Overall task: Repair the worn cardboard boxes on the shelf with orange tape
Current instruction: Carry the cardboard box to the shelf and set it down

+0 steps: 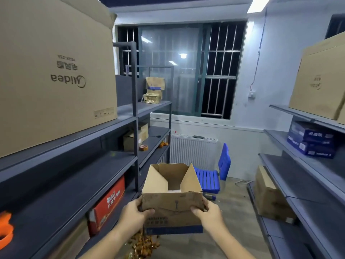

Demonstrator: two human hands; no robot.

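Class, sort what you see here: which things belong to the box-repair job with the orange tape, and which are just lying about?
Belongs to the job:
- small open cardboard box, gripped by left hand and right hand
- orange tape roll on the left shelf

Just lying about:
- blue chair
- large Midea box
- red carton
- blue packs

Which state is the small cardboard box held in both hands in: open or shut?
Open: the box has its top flaps standing up, showing the inside.
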